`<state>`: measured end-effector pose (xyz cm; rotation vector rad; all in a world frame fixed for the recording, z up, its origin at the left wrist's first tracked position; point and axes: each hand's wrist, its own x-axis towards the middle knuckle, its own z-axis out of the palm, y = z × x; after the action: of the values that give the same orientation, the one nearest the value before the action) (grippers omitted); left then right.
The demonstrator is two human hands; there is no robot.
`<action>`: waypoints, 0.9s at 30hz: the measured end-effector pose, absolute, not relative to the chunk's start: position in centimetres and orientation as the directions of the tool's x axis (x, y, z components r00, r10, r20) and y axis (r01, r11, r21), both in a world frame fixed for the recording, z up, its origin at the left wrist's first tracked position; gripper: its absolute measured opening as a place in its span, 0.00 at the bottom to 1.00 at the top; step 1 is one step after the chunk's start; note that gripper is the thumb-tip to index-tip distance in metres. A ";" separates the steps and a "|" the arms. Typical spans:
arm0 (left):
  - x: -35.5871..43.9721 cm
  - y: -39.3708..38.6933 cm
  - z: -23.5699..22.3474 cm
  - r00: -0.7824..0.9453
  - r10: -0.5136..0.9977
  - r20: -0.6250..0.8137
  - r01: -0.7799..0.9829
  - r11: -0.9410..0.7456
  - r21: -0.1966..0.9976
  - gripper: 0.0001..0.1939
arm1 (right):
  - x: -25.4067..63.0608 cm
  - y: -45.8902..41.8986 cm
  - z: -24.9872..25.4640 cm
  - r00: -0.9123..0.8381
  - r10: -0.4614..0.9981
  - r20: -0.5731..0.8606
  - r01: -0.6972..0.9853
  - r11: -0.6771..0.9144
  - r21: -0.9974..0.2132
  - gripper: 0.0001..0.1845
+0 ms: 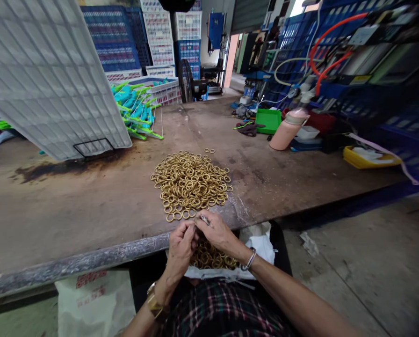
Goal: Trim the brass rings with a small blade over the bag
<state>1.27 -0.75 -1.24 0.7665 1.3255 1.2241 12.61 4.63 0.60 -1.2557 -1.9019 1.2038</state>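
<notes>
A single head view is taken from above and behind the left hand (182, 247) and right hand (219, 232), angled forward and down; both are seen close, with the table (107, 206) beyond them and crates (157, 29) farther off.

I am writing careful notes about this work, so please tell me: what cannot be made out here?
All in the head view:
Whether the left hand pinches anything: hidden by its fingers.
The metal piece's full shape: covered by the right hand.
Part of the lower ring heap: behind the right hand.
Red print on the white sack: too blurred.
Pale ribbed container: cut off by top and left edges.
</notes>
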 end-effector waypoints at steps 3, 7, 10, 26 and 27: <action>1.2 -0.8 -1.1 -0.122 0.931 -0.344 -0.285 0.300 0.910 0.16 | 12.7 4.4 1.0 -0.434 0.900 -0.047 0.395 0.143 -0.908 0.10; 1.3 -1.0 -0.1 -0.066 0.928 -0.368 -0.362 0.321 0.875 0.16 | 12.8 4.6 1.0 -0.453 0.891 -0.028 0.327 0.136 -0.935 0.11; 1.4 -1.0 0.3 -0.058 0.920 -0.387 -0.393 0.335 0.856 0.17 | 12.9 4.7 0.6 -0.433 0.901 -0.030 0.324 0.125 -0.938 0.12; 1.3 -0.9 -1.0 -0.204 0.957 -0.205 -0.139 0.179 0.974 0.16 | 13.6 4.2 -1.2 -0.622 0.783 -0.018 0.704 0.549 -0.452 0.11; 1.3 -1.0 -0.9 -0.203 0.959 -0.198 -0.129 0.174 0.976 0.16 | 13.6 4.3 -1.1 -0.618 0.785 -0.043 0.718 0.541 -0.438 0.12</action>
<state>1.31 -1.01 -0.89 0.8789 1.3644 1.2701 13.60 4.28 -1.09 -1.2858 -2.6165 0.6326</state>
